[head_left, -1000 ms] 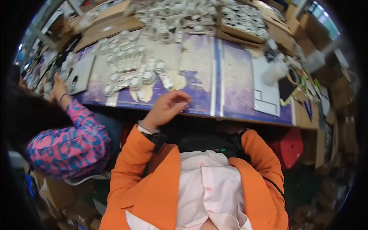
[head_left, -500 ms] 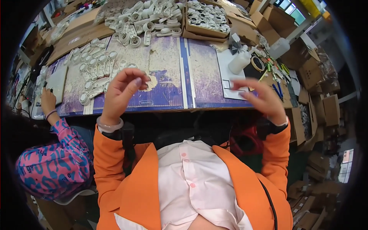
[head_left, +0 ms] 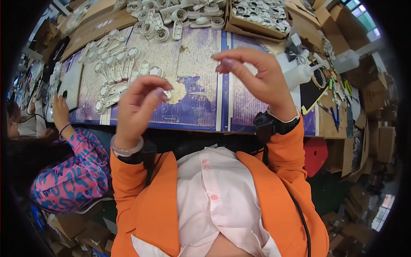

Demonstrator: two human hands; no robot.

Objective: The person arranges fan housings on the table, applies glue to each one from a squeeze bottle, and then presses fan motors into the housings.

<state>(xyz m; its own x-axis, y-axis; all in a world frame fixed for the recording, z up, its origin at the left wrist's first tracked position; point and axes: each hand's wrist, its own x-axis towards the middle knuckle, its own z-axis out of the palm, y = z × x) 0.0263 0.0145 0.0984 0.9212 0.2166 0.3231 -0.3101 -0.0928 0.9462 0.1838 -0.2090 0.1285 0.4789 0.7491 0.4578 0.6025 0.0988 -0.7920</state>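
We noted white parts point(head_left: 121, 56), variously slanted, up-left in frame from our nearer left hand point(head_left: 134, 109), half-curled, hold unclear.

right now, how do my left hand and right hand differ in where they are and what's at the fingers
Your left hand sits lower in the picture, beside the white parts; your right hand sits higher, nearer the white bottle. A small white piece shows at the left hand's fingers, though whether it is gripped is unclear; no piece shows at the right hand's. Both come from orange sleeves, fingers bent.
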